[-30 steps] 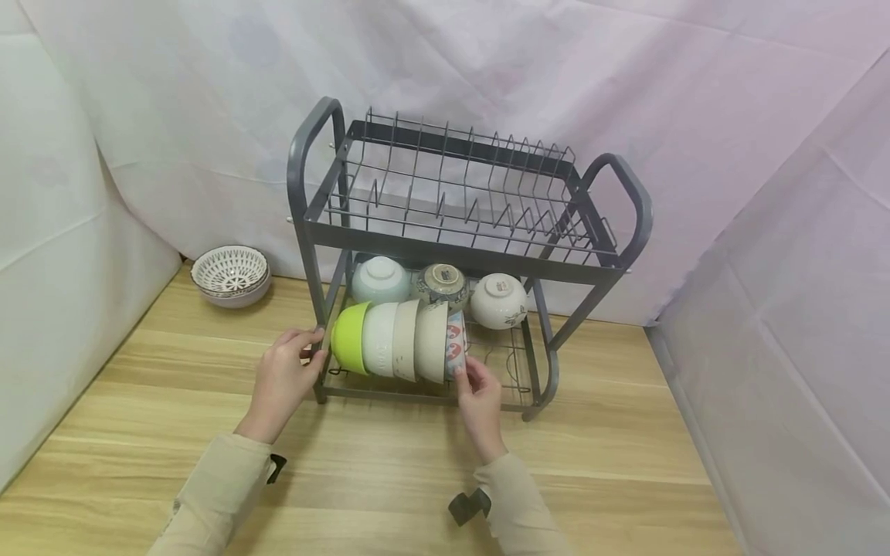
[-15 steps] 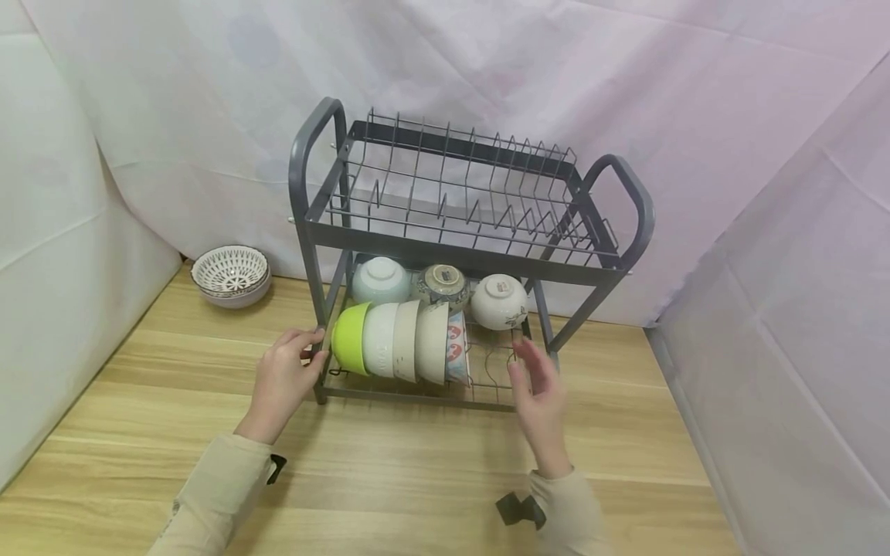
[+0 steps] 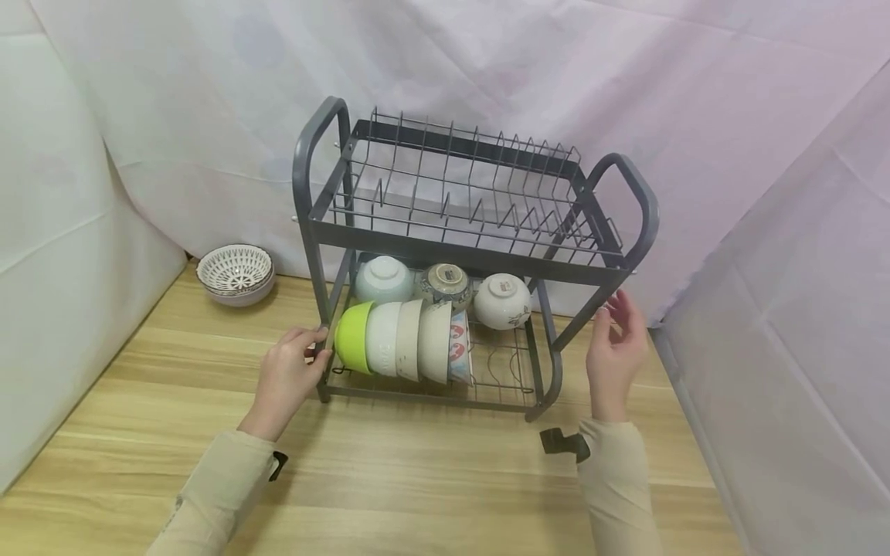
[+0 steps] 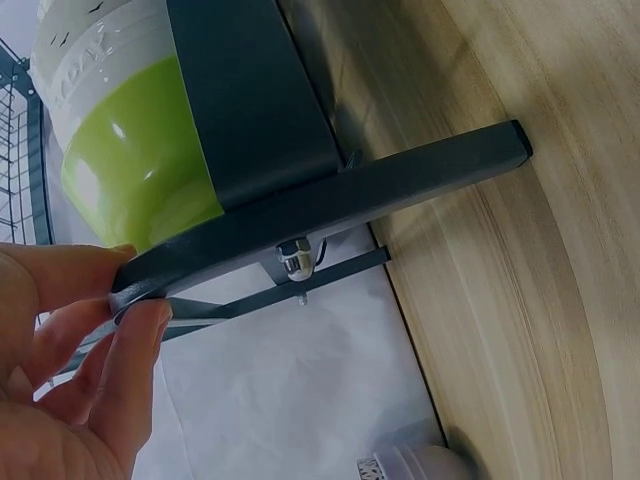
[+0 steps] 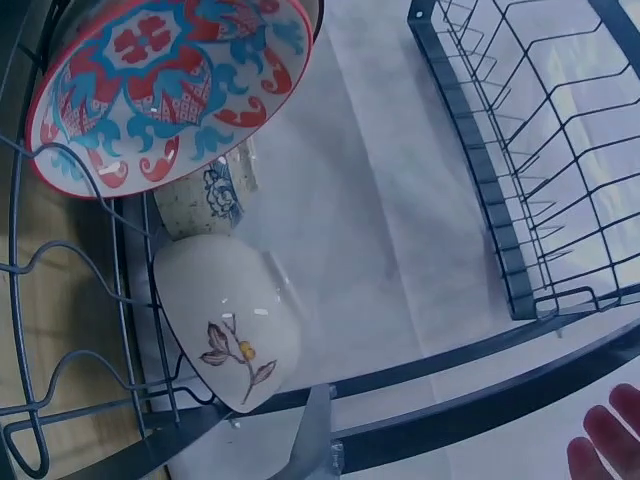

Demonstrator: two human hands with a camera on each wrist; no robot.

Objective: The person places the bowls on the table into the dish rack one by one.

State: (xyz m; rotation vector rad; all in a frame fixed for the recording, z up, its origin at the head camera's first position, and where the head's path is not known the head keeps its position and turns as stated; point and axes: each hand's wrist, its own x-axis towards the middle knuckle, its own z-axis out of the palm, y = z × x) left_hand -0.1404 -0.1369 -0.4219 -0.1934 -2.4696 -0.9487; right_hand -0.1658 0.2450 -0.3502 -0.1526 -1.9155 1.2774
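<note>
My left hand (image 3: 288,374) pinched the grey dish rack's (image 3: 445,259) front-left leg at frame centre, probably to steady it, while my right hand (image 3: 615,347) hovered open, holding nothing, by its right side.

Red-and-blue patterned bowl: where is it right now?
Head view: the red-and-blue patterned bowl stands on edge on the dish rack's lower tier, at the right end of the front row, against the white bowl.
</note>
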